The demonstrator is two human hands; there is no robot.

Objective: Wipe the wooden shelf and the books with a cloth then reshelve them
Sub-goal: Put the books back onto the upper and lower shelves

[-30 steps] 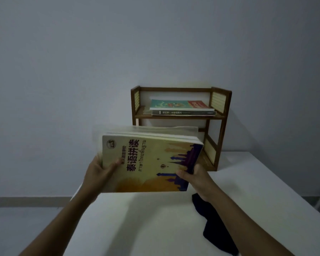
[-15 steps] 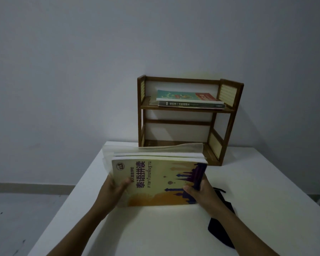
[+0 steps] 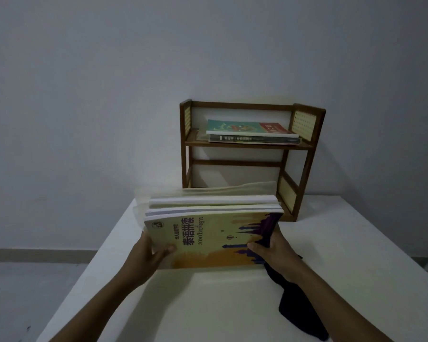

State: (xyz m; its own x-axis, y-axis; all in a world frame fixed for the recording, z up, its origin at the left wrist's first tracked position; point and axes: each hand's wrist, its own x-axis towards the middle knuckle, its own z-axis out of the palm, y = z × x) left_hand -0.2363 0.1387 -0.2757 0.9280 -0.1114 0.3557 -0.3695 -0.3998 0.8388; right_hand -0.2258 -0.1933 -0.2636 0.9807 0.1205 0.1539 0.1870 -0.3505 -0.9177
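A stack of books (image 3: 213,233) with a yellow-and-purple cover on top rests low on the white table (image 3: 208,304), tilted toward me. My left hand (image 3: 148,255) grips its left edge and my right hand (image 3: 272,253) grips its right edge. Behind stands the wooden shelf (image 3: 250,159) with rattan side panels; its lower level holds nothing I can see. Two books (image 3: 252,134) lie flat on its upper board. A dark cloth (image 3: 299,309) lies on the table under my right forearm.
The table's left edge drops to a grey floor (image 3: 22,292). A plain wall (image 3: 109,95) rises right behind the shelf. White tabletop stretches right of the shelf and in front of the stack.
The stack has come down from in front of the shelf's lower level to the tabletop near me. Both hands kept their grip. The lower shelf is now visible.
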